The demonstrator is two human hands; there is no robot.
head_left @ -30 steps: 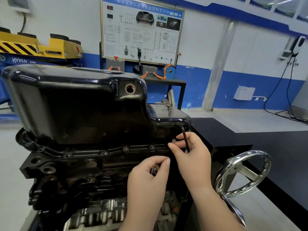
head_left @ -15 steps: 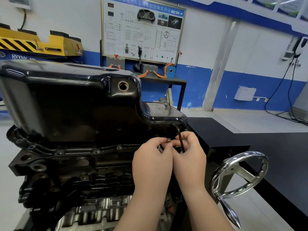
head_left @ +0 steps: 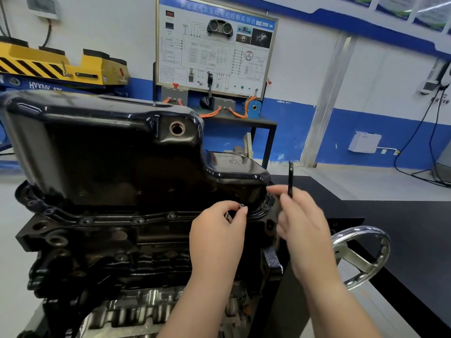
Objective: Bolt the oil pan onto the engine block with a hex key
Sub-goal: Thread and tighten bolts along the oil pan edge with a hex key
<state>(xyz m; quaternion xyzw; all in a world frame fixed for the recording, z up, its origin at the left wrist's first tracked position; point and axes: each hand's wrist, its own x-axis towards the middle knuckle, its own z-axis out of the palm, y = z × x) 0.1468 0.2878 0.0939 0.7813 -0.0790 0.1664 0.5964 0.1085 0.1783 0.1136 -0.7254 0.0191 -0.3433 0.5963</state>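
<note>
A glossy black oil pan (head_left: 109,152) sits upside down on the dark engine block (head_left: 97,252), with several bolts along its flange (head_left: 136,219). My left hand (head_left: 217,235) pinches a small silver bolt (head_left: 241,206) at the flange near the pan's right end; a second bolt shows under its fingers. My right hand (head_left: 302,228), blurred, grips a black hex key (head_left: 290,178) that points upward just right of the pan's corner.
A chrome handwheel (head_left: 361,254) of the engine stand juts out at the right, beside a black tabletop (head_left: 402,228). Behind stand a wiring training board (head_left: 217,47) on a desk and a yellow lift (head_left: 56,67) at the left.
The bolt passed from my right fingertips to my left hand. My right hand has drawn away to the right, raising the hex key upright.
</note>
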